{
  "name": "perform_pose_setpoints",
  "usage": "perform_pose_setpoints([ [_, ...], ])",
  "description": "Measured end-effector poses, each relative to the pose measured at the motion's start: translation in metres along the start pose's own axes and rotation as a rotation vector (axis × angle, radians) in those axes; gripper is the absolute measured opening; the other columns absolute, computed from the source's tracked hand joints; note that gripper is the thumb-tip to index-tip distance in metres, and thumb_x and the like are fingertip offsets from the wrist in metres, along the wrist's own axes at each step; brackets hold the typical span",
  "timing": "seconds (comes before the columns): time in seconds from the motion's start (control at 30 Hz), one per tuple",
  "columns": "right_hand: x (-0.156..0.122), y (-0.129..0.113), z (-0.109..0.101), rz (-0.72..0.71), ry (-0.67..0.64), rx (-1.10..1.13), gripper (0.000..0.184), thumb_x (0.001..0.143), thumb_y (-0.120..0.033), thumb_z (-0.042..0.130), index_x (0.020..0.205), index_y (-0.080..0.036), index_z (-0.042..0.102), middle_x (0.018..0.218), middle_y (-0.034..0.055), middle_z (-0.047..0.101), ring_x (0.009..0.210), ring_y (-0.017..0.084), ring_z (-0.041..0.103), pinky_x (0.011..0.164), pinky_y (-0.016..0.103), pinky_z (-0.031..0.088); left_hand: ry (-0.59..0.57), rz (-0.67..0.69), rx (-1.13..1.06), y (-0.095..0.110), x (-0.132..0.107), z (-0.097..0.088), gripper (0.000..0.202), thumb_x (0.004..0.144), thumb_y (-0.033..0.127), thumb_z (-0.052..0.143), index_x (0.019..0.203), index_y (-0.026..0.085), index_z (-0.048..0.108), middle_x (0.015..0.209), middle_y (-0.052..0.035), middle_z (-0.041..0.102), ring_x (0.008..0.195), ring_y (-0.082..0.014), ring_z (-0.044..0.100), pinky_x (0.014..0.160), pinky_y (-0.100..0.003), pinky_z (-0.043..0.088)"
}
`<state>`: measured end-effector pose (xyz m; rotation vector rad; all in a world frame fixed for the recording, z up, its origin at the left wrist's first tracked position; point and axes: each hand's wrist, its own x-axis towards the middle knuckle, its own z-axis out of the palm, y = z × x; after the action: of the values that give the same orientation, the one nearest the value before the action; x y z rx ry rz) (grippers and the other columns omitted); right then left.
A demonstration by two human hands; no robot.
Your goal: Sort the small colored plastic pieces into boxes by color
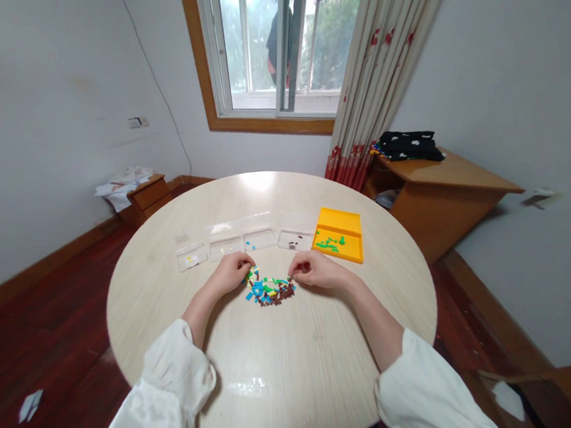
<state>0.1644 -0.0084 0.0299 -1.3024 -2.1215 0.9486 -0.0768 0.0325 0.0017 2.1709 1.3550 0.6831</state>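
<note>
In the head view, a pale round surface (290, 380) carries a loose pile of small building bricks (271, 291) near its middle, between the person's two hands. Brown pieces lie mostly along the near and right side of the pile, blue ones to the left and centre, with green, yellow and cream bits mixed in. The left hand (235, 272) is at the pile's upper left edge, fingers curled and drawn close together; the right hand (313, 271) is at the right edge, its thumb and fingertips brought narrowly together. Whether either one grips a brick cannot be told, as the fingertips are too small to read. Beyond the hands stands a row of four clear plastic boxes: the leftmost box (195, 266) has yellow bits inside, the next one (214, 259) a few pale bits, the third (268, 245) some blue pieces, the fourth (309, 244) dark ones. Just right of them lies an open yellow case (339, 220), green pieces (331, 245) scattered in its near half.
</note>
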Motion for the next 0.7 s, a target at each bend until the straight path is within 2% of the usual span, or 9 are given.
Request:
perform_pose_setpoints([
  [0.4, 0.0015, 0.0038, 0.0028, 0.047, -0.055, 0.047, 0.006, 0.065, -0.013, 0.062, 0.068, -0.012, 0.067, 0.062, 0.0002, 0.060, 0.057, 0.009, 0.050, 0.055, 0.021, 0.038, -0.015, 0.006, -0.009, 0.0000, -0.0001, -0.0013, 0.026, 0.073, 0.019, 0.045, 0.080, 0.012, 0.070, 0.076, -0.0069, 0.068, 0.067, -0.0154, 0.057, 0.065, -0.026, 0.043],
  [0.7, 0.0012, 0.0037, 0.0022, 0.051, -0.044, 0.036, 0.007, 0.071, -0.016, 0.059, 0.069, -0.012, 0.064, 0.062, -0.0001, 0.058, 0.059, 0.009, 0.049, 0.057, 0.021, 0.038, -0.057, 0.045, -0.041, 0.0042, -0.0030, -0.0046, 0.024, 0.075, 0.025, 0.050, 0.080, 0.013, 0.070, 0.078, -0.0073, 0.068, 0.068, -0.0152, 0.057, 0.067, -0.027, 0.045],
])
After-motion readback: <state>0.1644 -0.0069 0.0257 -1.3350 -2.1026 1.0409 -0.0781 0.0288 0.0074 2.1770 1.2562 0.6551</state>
